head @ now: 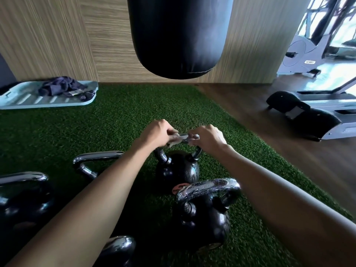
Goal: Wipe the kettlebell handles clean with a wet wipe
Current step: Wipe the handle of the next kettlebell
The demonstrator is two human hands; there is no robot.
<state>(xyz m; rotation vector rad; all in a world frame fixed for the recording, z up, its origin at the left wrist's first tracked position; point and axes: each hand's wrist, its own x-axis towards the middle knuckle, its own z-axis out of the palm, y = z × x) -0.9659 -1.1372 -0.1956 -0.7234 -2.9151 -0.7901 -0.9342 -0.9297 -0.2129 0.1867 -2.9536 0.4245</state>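
Two bare forearms fill the foreground of my feed, stretched over a group of black kettlebells with chrome handles on a green artificial-turf mat. Closest to the lens, a cropped kettlebell sits at the bottom edge. Just right of it stands a wet kettlebell whose shiny loop is beaded with droplets. Farther out, between the arms, the far black kettlebell stands upright on the turf, and both hands meet on its chrome handle. The left hand has its fingers curled over the bar's left half, pressing a crumpled white wet wipe against the metal; the wipe pokes out below the knuckles. The right hand grips the bar's right end with its fingers wrapped round it, close to the left hand; I cannot tell whether the two touch. To the left are a left-edge kettlebell and another chrome loop, partly hidden behind the left forearm. Beyond the mat, a pale blue plastic tray holds a crumpled dark blue cloth beside a wood-grain panelled wall. A black cylindrical punching bag hangs above the turf's far edge. On the brown wood floor at right stand a grey treadmill and a pale grey exercise bike.
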